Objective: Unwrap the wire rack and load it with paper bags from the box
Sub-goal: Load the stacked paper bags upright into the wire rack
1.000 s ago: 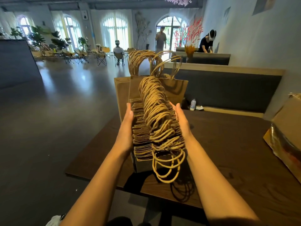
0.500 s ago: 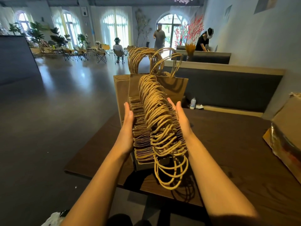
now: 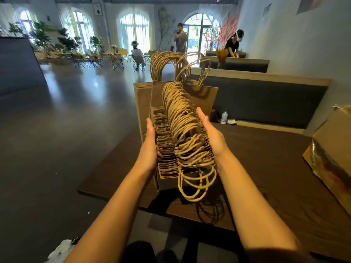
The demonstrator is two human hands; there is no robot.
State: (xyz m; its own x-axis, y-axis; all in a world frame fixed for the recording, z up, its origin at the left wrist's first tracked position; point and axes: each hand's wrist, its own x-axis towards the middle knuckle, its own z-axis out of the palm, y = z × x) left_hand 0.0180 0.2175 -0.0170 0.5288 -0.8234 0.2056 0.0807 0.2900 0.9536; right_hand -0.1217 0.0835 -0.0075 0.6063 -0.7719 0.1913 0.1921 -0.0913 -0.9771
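Loading looks well along: your left hand (image 3: 150, 147) and right hand (image 3: 212, 135), fingers straight, press the packed paper bags (image 3: 182, 137) between flat palms; box (image 3: 334, 149) sits far right.

Matt brown paper bags (image 3: 167, 149) with rough twisted paper-cord handles (image 3: 187, 133). Dark wood-grain table (image 3: 275, 168), a dull sheen. The cardboard box (image 3: 330, 141) carries glossy tape; the floor (image 3: 66, 120) is polished, reflective.

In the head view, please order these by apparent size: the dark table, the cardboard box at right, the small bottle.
1. dark table
2. cardboard box, cut off by the frame edge
3. small bottle, far away, so it looks tiny
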